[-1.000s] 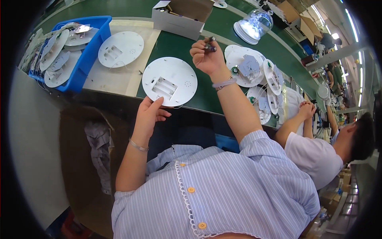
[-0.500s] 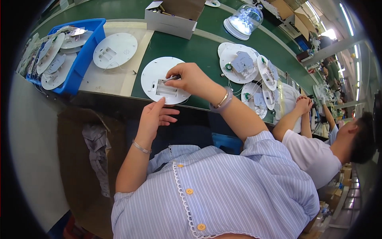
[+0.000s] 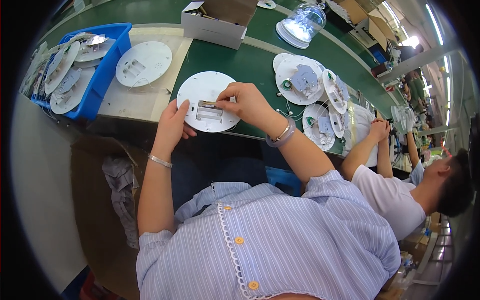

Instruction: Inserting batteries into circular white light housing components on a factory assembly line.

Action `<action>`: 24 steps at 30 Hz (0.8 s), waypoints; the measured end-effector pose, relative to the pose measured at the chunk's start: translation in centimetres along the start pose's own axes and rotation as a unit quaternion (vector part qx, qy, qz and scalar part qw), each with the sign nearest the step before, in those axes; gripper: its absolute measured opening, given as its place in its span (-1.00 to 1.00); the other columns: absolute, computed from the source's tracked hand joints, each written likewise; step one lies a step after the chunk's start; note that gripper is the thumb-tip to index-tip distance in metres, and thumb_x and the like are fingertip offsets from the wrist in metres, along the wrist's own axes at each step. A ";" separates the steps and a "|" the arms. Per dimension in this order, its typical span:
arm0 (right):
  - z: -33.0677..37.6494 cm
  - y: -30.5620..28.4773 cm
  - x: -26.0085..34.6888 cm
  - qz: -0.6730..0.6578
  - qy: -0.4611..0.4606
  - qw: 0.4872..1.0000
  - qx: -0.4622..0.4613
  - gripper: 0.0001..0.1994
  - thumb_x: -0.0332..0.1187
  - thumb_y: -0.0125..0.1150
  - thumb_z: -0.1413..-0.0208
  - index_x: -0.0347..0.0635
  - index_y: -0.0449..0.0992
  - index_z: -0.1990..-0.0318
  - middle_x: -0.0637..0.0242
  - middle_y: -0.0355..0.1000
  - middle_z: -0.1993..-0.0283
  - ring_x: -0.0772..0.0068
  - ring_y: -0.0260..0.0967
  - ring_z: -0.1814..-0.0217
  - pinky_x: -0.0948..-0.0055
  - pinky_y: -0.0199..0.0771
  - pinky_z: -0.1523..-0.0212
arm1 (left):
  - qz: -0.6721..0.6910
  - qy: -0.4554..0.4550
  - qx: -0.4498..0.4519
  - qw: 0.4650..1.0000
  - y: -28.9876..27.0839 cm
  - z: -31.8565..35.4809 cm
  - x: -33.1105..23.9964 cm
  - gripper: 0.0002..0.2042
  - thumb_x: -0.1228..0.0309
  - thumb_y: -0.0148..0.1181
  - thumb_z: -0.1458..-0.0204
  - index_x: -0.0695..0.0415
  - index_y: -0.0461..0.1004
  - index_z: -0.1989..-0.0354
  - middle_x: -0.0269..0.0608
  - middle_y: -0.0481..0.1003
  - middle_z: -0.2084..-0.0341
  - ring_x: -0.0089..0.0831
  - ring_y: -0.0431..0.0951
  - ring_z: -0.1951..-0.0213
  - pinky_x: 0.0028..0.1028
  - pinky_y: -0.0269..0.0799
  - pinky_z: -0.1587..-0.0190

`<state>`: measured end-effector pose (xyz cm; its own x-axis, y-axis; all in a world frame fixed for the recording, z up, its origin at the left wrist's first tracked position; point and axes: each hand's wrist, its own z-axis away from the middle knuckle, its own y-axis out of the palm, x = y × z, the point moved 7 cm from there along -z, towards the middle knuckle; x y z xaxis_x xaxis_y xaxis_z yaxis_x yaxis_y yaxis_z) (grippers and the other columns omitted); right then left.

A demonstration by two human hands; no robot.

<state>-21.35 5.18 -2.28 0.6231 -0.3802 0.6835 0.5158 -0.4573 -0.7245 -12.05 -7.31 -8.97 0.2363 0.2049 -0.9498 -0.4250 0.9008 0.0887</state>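
A round white plastic base [image 3: 202, 84] lies at the green table's near edge, its battery compartment [image 3: 209, 116] uncovered. My left hand [image 3: 172, 124] grips the base's left rim, thumb on top and the other fingers curled at the edge and underneath. With bent, pinched fingers, my right hand [image 3: 247, 105] reaches over the base from the right. Its fingertips press on a small battery [image 3: 210, 104], dark and gold, lying in the compartment's upper slot. The lower slots look unfilled. My fingers partly cover the battery's right end.
A blue crate [image 3: 107, 70] of round bases stands at left, beside another white base [image 3: 144, 62]. Farther back are an open white box [image 3: 212, 30] and a lit glass dome [image 3: 302, 25]. Bases with wires [image 3: 300, 82] pile at right. A co-worker [image 3: 390, 195] sits to the right.
My left hand has moved up and left from the base's lower edge to grip its left rim. The battery has gone from my right fingers down into the upper slot.
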 end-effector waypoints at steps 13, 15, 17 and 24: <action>-1.8 0.4 -1.9 0.071 0.089 0.992 0.046 -0.57 -0.22 0.37 0.44 -0.23 0.25 0.48 0.20 0.29 0.51 0.29 0.23 0.44 0.47 0.24 0.41 | 0.073 0.062 0.011 0.995 0.7 -1.0 1.1 -0.79 0.34 -0.20 -0.06 0.27 0.22 0.31 -0.25 0.34 0.72 -0.64 0.23 0.85 -0.70 0.12 0.85; -2.2 0.3 -2.1 0.088 0.094 0.990 0.060 -0.57 -0.22 0.38 0.45 -0.22 0.25 0.49 0.20 0.29 0.52 0.30 0.23 0.45 0.47 0.23 0.42 | 0.076 0.065 0.016 0.995 0.7 -1.2 1.1 -0.79 0.35 -0.20 -0.06 0.27 0.22 0.31 -0.25 0.33 0.72 -0.64 0.23 0.85 -0.70 0.13 0.85; -2.3 0.3 -1.9 0.103 0.102 0.987 0.074 -0.57 -0.21 0.38 0.45 -0.22 0.26 0.49 0.20 0.28 0.52 0.31 0.22 0.46 0.48 0.22 0.44 | 0.074 0.067 0.016 0.995 0.8 -1.1 0.9 -0.79 0.35 -0.20 -0.06 0.27 0.22 0.30 -0.25 0.34 0.72 -0.64 0.23 0.85 -0.69 0.14 0.85; -3.5 0.2 -1.7 -0.011 0.067 0.997 0.048 -0.63 -0.20 0.29 0.29 -0.22 0.24 0.48 0.33 0.20 0.59 0.45 0.14 0.53 0.50 0.18 0.52 | 0.098 0.050 0.024 0.994 0.7 -1.0 1.3 -0.78 0.33 -0.19 -0.06 0.26 0.22 0.31 -0.25 0.35 0.72 -0.63 0.25 0.85 -0.70 0.15 0.84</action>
<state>-24.38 2.88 -3.34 0.5297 -0.4778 0.7009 0.5862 -0.3911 -0.7096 -12.92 -6.82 -10.43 0.0637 0.3413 -0.9378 -0.4116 0.8650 0.2869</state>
